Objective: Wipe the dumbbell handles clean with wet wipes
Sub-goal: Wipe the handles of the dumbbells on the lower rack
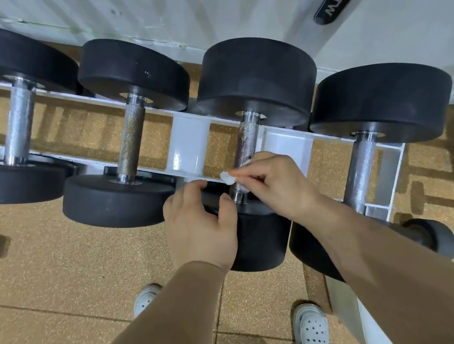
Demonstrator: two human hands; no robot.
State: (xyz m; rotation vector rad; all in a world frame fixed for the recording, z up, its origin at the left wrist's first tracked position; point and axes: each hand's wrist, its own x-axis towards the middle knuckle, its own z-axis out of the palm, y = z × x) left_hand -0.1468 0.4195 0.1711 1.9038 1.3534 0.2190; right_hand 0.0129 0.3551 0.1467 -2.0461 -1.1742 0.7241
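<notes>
- Brown sleeve (153,325) covers the left forearm.
- White rack (187,145) carries a row of dumbbells.
- One dumbbell (257,81) lies on it; the left hand (198,227) curls round its near end.
- Right hand (276,182) pinches a wet wipe (226,178) against the handle (246,143).

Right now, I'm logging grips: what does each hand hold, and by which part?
Right hand pinches the wipe around the handle at its near end; left hand grips the near head.

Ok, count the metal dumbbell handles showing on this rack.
4 on the rack: far-left handle, second handle, third handle under the right hand holding the wipe, fourth handle at right. More may be hidden past the left edge.
</notes>
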